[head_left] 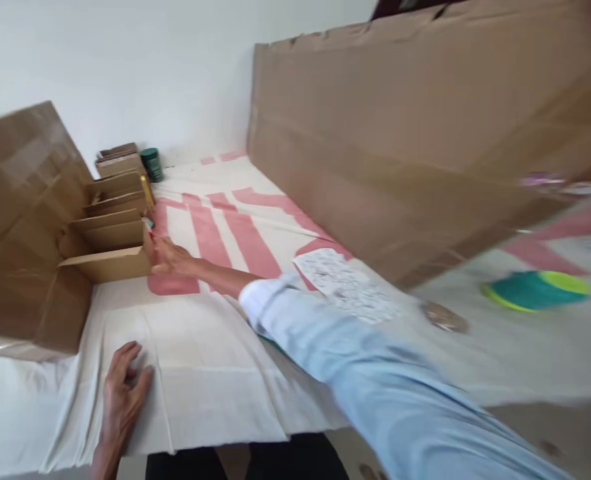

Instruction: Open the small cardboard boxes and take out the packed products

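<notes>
My right hand (172, 258) reaches across the table, fingers stretched out against the end of a small open cardboard box (112, 265). Just beyond the fingertips, tiny red and teal bits show at the box's corner, too small to name. Behind that box, more open cardboard boxes (118, 187) stand in a row. My left hand (125, 387) rests near the table's front edge on the white cloth (200, 373), its fingers loosely bent and thumb apart, with nothing in it.
Large cardboard panels stand upright at the left (20, 220) and right (400, 133). A dark green jar (152, 165) sits by the boxes. A printed paper sheet (342, 283), a brown object (444, 317) and a blurred teal-and-yellow object (535, 291) lie toward the right.
</notes>
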Available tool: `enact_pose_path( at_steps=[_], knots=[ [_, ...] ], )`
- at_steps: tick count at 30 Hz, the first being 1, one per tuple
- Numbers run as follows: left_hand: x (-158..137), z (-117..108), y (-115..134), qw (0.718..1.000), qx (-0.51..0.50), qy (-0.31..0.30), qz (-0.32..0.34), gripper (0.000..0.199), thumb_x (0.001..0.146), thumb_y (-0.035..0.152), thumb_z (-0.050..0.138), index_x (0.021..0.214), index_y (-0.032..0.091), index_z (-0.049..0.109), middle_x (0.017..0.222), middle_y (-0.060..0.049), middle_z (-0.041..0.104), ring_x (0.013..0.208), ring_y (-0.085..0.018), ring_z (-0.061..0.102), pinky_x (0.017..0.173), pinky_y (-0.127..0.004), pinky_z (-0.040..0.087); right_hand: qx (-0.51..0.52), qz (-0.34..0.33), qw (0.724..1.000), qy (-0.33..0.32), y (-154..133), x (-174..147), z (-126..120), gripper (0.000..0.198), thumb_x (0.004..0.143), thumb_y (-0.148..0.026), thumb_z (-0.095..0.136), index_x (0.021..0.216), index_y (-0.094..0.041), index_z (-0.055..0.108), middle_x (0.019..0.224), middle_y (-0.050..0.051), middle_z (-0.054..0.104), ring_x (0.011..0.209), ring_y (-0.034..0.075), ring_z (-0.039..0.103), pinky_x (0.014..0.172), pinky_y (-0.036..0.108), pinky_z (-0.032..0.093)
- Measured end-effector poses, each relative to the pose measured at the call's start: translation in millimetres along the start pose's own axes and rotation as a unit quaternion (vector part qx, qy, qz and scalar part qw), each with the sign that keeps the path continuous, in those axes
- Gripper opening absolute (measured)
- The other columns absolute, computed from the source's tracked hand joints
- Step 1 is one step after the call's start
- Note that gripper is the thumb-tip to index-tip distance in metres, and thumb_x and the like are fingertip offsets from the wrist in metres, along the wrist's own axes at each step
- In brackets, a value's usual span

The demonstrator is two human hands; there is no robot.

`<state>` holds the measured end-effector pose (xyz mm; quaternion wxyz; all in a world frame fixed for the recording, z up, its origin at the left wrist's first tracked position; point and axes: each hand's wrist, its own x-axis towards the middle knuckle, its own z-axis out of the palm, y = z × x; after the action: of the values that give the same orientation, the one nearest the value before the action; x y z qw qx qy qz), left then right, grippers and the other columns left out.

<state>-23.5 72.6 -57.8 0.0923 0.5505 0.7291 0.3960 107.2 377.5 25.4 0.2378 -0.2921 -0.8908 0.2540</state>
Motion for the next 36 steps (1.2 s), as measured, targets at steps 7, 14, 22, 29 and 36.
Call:
enact_pose_path(
  at_steps=[7,14,22,29,36],
  knots=[
    [104,-33,-10,0.995,0.091,-0.042,-0.006,0.046,0.08,0.044,0.066,0.118,0.018,0.072,0.117,-0.014,0.074,0.091,-0.025,0.072,0.081,-0.039,0.062,0.134,-0.125,0.983,0.012,-1,-131,-17,0.036,0.091,-0.03,0.076,0.126,-0.024,0.07,0.124,0.01,0.071,0.11,0.029,0.071,0.099,0.049,0.06],
    [195,-10,-13,0.96,0.262,-0.097,0.002,0.07,0.089,0.052,0.054,0.143,0.007,0.057,0.136,-0.025,0.067,0.121,-0.04,0.065,0.106,-0.054,0.053,0.092,-0.083,0.989,0.085,10,-253,-31,0.026,0.098,-0.031,0.072,0.122,-0.02,0.074,0.123,0.013,0.076,0.118,0.026,0.072,0.104,0.041,0.06],
    [220,17,0,0.941,0.331,-0.065,-0.023,0.08,0.09,0.062,0.04,0.146,0.007,0.056,0.145,-0.026,0.063,0.135,-0.044,0.058,0.114,-0.058,0.047,0.014,0.045,0.968,0.247,61,-332,-61,0.017,0.103,-0.026,0.06,0.113,-0.023,0.074,0.107,0.011,0.077,0.1,0.025,0.071,0.09,0.043,0.062],
    [218,19,8,0.934,0.352,-0.061,0.006,0.085,0.09,0.062,0.035,0.145,0.002,0.057,0.142,-0.033,0.063,0.134,-0.048,0.059,0.111,-0.058,0.047,-0.091,0.189,0.915,0.344,113,-371,-100,0.024,0.103,-0.033,0.055,0.113,-0.025,0.075,0.111,0.012,0.076,0.108,0.031,0.069,0.1,0.054,0.057],
    [208,24,0,0.933,0.359,-0.024,0.002,0.08,0.089,0.061,0.037,0.144,0.008,0.061,0.141,-0.028,0.064,0.129,-0.048,0.057,0.107,-0.063,0.047,-0.182,0.326,0.871,0.32,166,-379,-129,0.042,0.101,-0.035,0.047,0.129,-0.016,0.071,0.127,0.02,0.074,0.122,0.038,0.063,0.113,0.057,0.048]
  ],
)
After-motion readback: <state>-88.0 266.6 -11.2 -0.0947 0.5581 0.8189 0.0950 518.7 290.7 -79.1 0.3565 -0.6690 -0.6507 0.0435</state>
